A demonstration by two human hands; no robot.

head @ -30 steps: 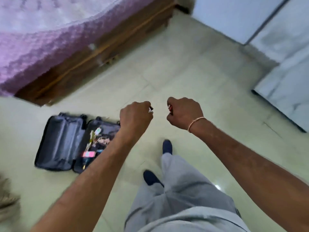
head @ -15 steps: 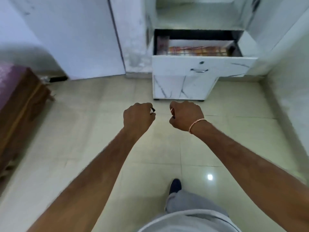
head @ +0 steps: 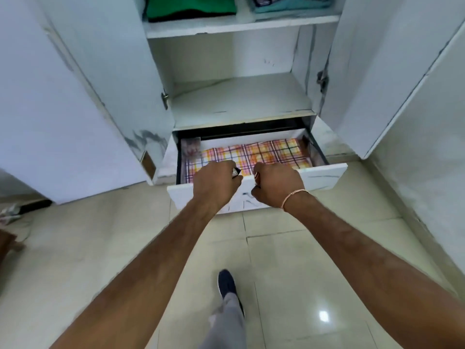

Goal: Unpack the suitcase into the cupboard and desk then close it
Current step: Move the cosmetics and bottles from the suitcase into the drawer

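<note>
Two open doors frame the cupboard [head: 239, 96] ahead of us, its white shelves stacked one above the other: folded green and teal clothes on the top one, the middle shelf bare. Below that, the drawer [head: 324, 176] is pulled out toward us, its long axis running left to right across our path, and a checked cloth [head: 271, 153] lines its floor. The suitcase is nowhere in view, so we cannot say where it lies from here.

Both our arms reach forward over the tiled floor [head: 302, 260], and both fists hang right at the drawer's front edge, side by side and close together near its middle. Our left hand [head: 214, 182] is curled tight around a small item [head: 236, 172], of which only a silvery-dark tip pokes out between thumb and forefinger. Our right hand [head: 276, 185], with a thin band at the wrist, is likewise closed; a sliver of something pale and reddish shows at the knuckles, too little for us to name it.

What matters for the next move, we judge, is that the open drawer lies just beyond and below the knuckles: each fist needs only a short push forward over the front panel, then the fingers can loosen above the cloth. Neither hand is clearly nearer; the left sits a touch further in over the lining.
</note>
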